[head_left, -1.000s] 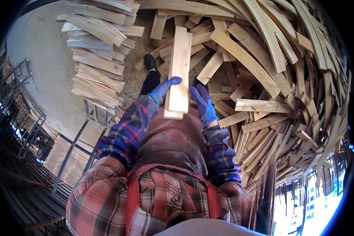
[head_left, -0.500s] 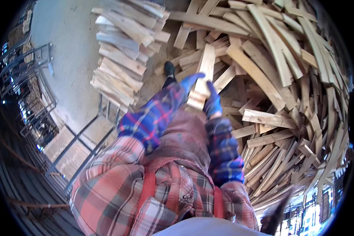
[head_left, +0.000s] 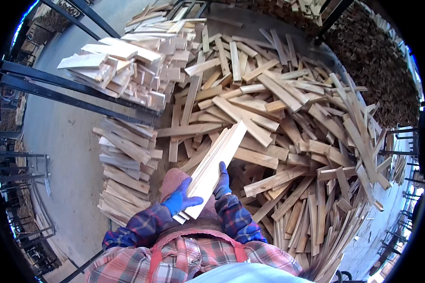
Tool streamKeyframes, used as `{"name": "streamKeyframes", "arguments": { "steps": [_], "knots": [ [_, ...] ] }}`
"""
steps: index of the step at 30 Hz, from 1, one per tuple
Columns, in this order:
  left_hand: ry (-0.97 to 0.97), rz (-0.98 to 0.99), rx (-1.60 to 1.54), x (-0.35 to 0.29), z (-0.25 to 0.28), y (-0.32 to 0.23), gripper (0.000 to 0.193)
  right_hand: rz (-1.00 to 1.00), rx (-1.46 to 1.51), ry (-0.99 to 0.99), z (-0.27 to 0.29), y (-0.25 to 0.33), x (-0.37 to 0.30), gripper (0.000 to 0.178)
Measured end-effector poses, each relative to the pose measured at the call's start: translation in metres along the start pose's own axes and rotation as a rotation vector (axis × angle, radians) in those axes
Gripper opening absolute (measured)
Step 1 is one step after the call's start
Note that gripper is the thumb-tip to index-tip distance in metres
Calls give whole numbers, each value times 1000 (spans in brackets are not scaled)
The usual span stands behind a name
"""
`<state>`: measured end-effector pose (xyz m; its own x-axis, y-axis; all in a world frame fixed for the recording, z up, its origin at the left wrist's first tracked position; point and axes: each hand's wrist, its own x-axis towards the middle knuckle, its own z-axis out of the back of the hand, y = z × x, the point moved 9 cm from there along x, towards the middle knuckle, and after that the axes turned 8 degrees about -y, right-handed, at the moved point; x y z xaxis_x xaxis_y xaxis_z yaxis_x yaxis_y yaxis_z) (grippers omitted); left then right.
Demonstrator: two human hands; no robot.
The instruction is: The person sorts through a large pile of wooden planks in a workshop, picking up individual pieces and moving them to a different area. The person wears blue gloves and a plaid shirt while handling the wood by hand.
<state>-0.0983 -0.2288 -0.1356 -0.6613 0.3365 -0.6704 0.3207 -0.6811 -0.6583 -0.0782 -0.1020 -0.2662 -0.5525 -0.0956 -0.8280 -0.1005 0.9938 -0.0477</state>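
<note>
Between my two gloved hands, I hold a bundle of several pale wooden boards [head_left: 216, 162], slanting up and to the right in front of my apron [head_left: 172, 183]. My left hand [head_left: 182, 197], in a blue glove, grips the bundle's left side near its lower end, fingers spread over the wood. On the opposite side, my right hand [head_left: 223, 181] presses against the boards, thumb pointing up along the edge. Beyond and right of the bundle spreads a loose heap of boards [head_left: 293, 137].
To the left, boards lie in a neater stacked row [head_left: 125, 165]. Behind it, another stack [head_left: 123, 66] rests by black metal bars [head_left: 71, 87]. Concrete floor [head_left: 66, 155] runs along the left. A dark pile of wood pieces [head_left: 373, 61] stands at the far right.
The view has tilted up, showing more of the heap and the far stacks. The boards in my hands have swung from nearly upright to a rightward slant, and more board edges now show.
</note>
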Motion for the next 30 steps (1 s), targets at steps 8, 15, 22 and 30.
{"name": "streamKeyframes", "arguments": {
  "steps": [8,15,22,30],
  "knots": [
    [52,96,-351,35,24,1,105,90,-141,-126,-38,7,51,57],
    [58,-406,-356,179,119,-263,85,701,-213,207,-319,217,12,61],
    [-249,-1137,-627,182,288,-703,81,1248,-382,550,-458,300,-126,63],
    [-608,-1131,-341,201,245,-419,82,564,-880,-281,-33,186,-98,44]
  ]
}}
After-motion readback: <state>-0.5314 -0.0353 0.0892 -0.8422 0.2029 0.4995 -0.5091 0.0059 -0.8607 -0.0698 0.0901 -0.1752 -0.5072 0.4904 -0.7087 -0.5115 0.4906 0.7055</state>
